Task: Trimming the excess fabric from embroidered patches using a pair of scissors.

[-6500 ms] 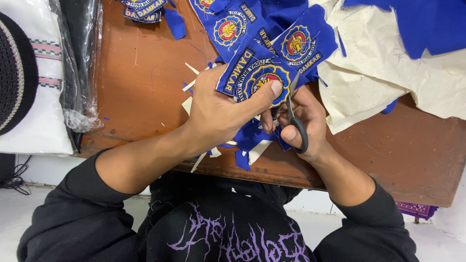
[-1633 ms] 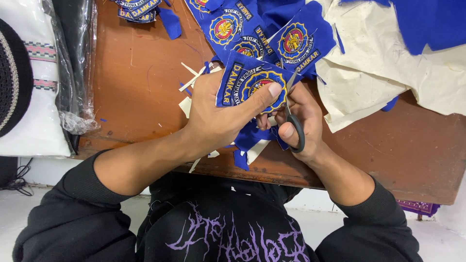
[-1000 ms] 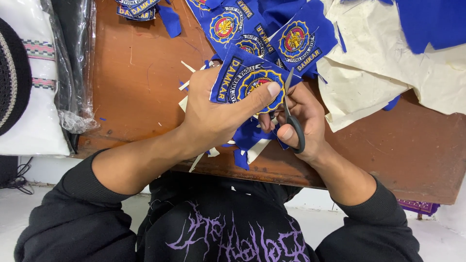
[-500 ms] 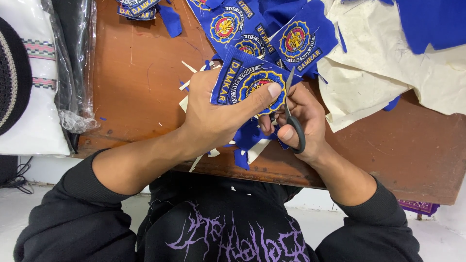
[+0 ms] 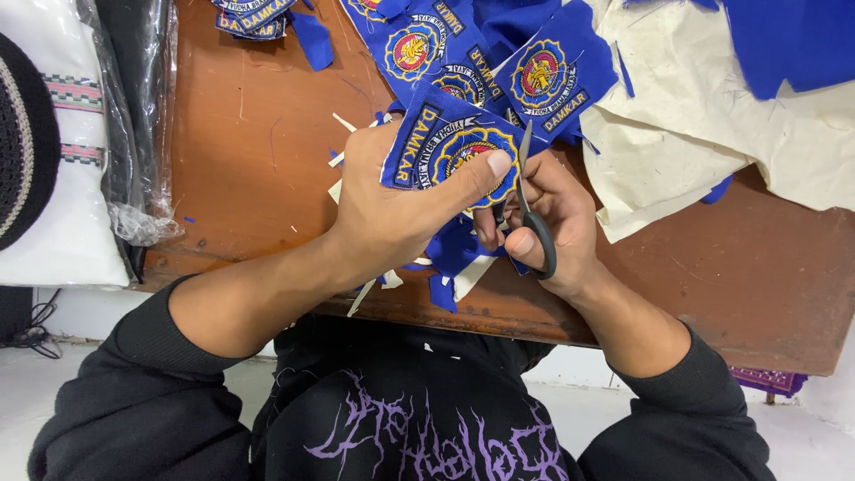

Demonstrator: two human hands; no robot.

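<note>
My left hand point(image 5: 392, 205) grips a blue embroidered patch point(image 5: 438, 142) with a round yellow and red emblem, thumb pressed on its face. My right hand point(image 5: 548, 218) holds black-handled scissors point(image 5: 527, 200), fingers through the loops, blades pointing up along the patch's right edge. Both hands work over the near edge of a brown wooden table point(image 5: 249, 178). Blue and white fabric offcuts point(image 5: 454, 263) lie under my hands.
More blue emblem patches point(image 5: 481, 53) lie just beyond my hands, and a small stack point(image 5: 254, 13) sits at the far left. Cream backing cloth point(image 5: 712, 134) with blue fabric covers the right. White folded cloth point(image 5: 62, 178) and a plastic-wrapped dark bundle point(image 5: 134, 116) lie left.
The patch has turned slightly in my left hand and the scissors have shifted a little along its right edge. Both hands stay in the same spot.
</note>
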